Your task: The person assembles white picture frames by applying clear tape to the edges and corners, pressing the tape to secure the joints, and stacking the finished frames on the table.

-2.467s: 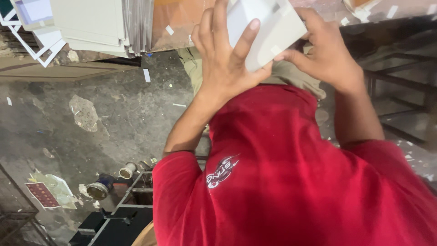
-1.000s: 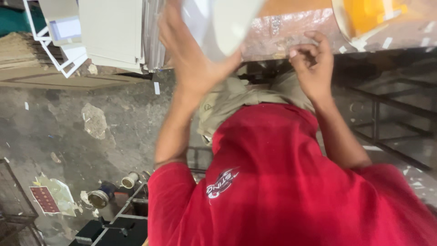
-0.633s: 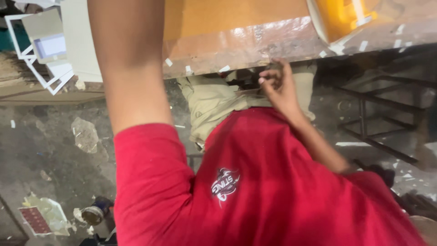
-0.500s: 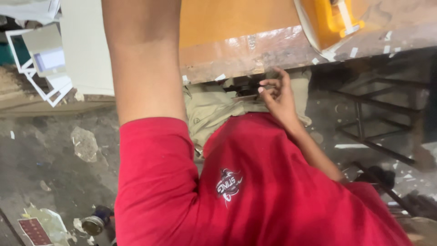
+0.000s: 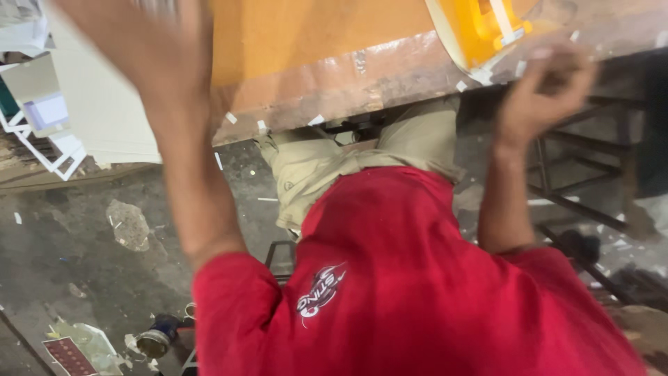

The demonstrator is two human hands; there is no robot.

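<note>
I look down my own red shirt (image 5: 417, 292) and khaki trousers (image 5: 334, 160). My left arm reaches up along the left side. My left hand (image 5: 142, 28) is blurred at the top edge, over the orange wooden tabletop (image 5: 313, 42); what it holds is not visible. My right hand (image 5: 539, 87) is raised at the worn front edge of the table, its fingers curled with nothing visible in them. It sits just below a yellow and white plastic object (image 5: 480, 28) lying on the table.
White panels and white frames (image 5: 97, 118) stand at the left on a dirty concrete floor. A tin can (image 5: 154, 341) and a red card (image 5: 66, 355) lie at the lower left. Dark metal framing (image 5: 577, 202) runs under the table at the right.
The white box that both hands held earlier is gone from view. My left arm stays stretched upward. My right hand has risen from under the table's edge to beside the yellow object.
</note>
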